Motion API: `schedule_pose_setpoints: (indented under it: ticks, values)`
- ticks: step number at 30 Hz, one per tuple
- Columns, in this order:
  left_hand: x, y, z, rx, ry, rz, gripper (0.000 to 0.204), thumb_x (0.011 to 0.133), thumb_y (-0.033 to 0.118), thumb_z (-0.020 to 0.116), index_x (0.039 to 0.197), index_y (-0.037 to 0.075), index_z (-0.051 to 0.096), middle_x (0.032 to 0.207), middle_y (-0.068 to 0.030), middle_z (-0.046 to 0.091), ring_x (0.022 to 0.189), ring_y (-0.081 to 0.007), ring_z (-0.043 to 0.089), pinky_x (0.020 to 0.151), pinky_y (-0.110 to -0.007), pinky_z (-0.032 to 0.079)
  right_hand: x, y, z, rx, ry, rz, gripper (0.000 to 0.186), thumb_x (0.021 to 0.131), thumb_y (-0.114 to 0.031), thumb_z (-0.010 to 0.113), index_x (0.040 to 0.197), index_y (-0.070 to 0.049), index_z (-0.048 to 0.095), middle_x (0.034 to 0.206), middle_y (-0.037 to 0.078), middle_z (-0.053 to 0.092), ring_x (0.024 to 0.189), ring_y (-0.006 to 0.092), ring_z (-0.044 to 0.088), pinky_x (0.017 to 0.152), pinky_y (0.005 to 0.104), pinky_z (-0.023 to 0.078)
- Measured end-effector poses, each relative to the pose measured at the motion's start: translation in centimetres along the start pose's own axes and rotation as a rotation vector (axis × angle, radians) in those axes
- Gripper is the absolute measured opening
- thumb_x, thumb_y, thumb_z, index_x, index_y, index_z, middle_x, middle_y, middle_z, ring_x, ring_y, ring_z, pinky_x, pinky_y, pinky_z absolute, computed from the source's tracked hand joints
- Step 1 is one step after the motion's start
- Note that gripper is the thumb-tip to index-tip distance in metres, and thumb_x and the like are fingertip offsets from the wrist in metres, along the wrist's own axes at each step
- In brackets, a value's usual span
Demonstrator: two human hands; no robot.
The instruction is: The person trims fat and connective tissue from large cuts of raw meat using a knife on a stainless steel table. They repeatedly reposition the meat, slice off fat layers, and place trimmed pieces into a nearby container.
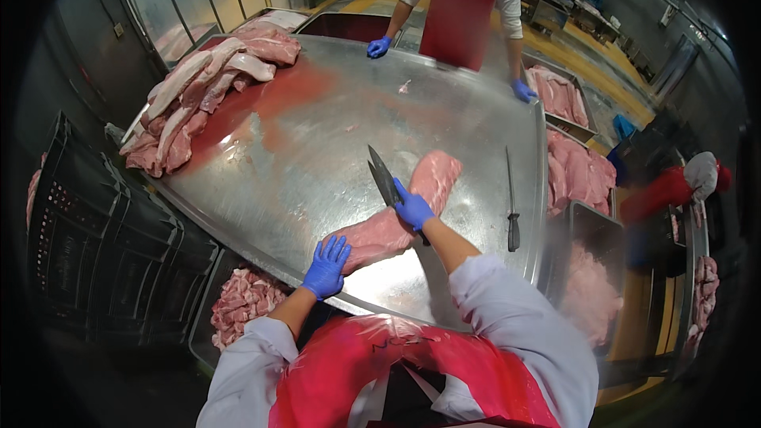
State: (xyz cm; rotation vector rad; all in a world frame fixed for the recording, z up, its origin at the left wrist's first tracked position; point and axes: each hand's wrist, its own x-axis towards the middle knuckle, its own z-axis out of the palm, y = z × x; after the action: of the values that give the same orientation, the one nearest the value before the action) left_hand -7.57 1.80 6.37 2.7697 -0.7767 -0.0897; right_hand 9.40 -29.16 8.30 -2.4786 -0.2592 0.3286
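Note:
A long, pale pink pork loin [379,235] lies slantwise on the steel table [317,158] in front of me. My left hand [326,268], in a blue glove, rests on its near left end with the fingers stretched out. My gloved right hand [414,208] is closed round the handle of a knife [384,180], over the middle of the meat. The dark blade points away and to the left, its reflection showing on the steel beside it. The handle is mostly hidden by my fingers.
A pile of meat slabs [210,87] covers the table's far left corner. At the right lies a sharpening steel [512,206]. Bins of meat [583,170] stand along the right edge; another tub [242,301] holds trimmings below left. Black crates [111,246] are stacked left. Across stands a person [460,12], gloved hands at the table edge.

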Motion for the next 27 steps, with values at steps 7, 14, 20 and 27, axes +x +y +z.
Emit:
schedule_pose_setpoints:
  ticks: [7, 14, 20, 27]
  values:
    - [6.0, -4.0, -1.8, -0.002, 0.004, 0.119, 0.075, 0.084, 0.01, 0.052, 0.155, 0.0, 0.034, 0.166, -0.0213, 0.023, 0.156, -0.039, 0.017, 0.125, -0.053, 0.015, -6.3, 4.4, 2.8, 0.262, 0.392, 0.092, 0.087, 0.094, -0.023, 0.057, 0.165, -0.022, 0.006, 0.087, 0.035, 0.067, 0.08, 0.0496, 0.068, 0.076, 0.053, 0.053]
    - [7.6, -4.5, -1.2, -0.069, 0.014, 0.127, 0.075, 0.084, -0.004, 0.047, 0.157, 0.008, 0.035, 0.167, -0.0176, 0.022, 0.155, -0.0373, 0.021, 0.124, -0.049, 0.023, -11.6, 3.9, 2.8, 0.195, 0.449, 0.292, 0.073, 0.096, -0.029, 0.058, 0.16, -0.015, 0.027, 0.1, 0.032, 0.07, 0.089, 0.0464, 0.071, 0.08, 0.0516, 0.056]
    - [4.1, -8.5, -0.8, -0.263, 0.212, -0.075, 0.082, 0.083, 0.015, 0.065, 0.157, 0.002, 0.031, 0.161, -0.0251, 0.031, 0.145, -0.042, 0.037, 0.119, -0.046, 0.032, -9.8, -6.9, 0.3, 0.188, 0.104, 0.011, 0.074, 0.097, -0.023, 0.055, 0.163, -0.027, 0.021, 0.096, 0.025, 0.072, 0.079, 0.0403, 0.072, 0.075, 0.0472, 0.057]
    - [-1.0, -13.1, -0.5, -0.443, 0.364, -0.239, 0.075, 0.085, 0.017, 0.067, 0.152, -0.001, 0.037, 0.153, -0.0256, 0.042, 0.14, -0.0424, 0.043, 0.117, -0.046, 0.036, -1.4, -8.5, 2.2, -0.133, -0.24, 0.056, 0.071, 0.097, -0.024, 0.056, 0.16, -0.04, 0.027, 0.092, 0.025, 0.072, 0.08, 0.0399, 0.071, 0.079, 0.0475, 0.056]
